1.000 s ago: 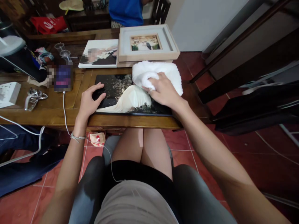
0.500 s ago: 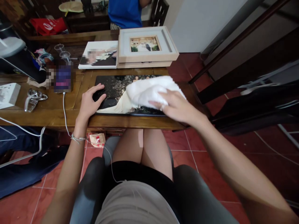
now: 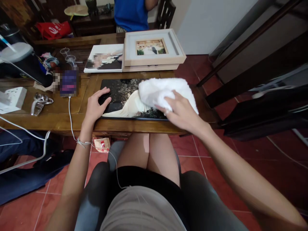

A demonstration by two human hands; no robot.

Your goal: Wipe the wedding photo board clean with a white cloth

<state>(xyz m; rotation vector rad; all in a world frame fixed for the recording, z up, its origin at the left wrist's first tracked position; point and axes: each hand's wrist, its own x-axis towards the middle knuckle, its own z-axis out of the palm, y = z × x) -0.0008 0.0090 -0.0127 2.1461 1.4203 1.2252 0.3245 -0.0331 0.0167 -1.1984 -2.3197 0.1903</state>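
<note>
A dark photo panel [image 3: 131,101] showing a figure in a long pale dress lies flat on the wooden table in front of me. At its left end rests my left hand [image 3: 96,104], thumb and fingers spread apart around the corner and holding nothing. My right hand [image 3: 181,112] grips a bunched white towel [image 3: 166,93], which lies over the panel's right part and hides it there. A ring shows on a finger of the right hand.
Behind the panel stand a white-edged photo print [image 3: 106,61] and stacked picture frames [image 3: 155,48]. To the left are a clear hair claw [image 3: 39,104], a phone [image 3: 68,81] on a white cable, a power strip [image 3: 14,99] and a lidded cup [image 3: 21,54]. A person in blue [image 3: 131,14] is beyond.
My right hand has shifted the white towel a little to the right over the panel. My left hand keeps its place at the panel's left end. The whole view has slid slightly.
</note>
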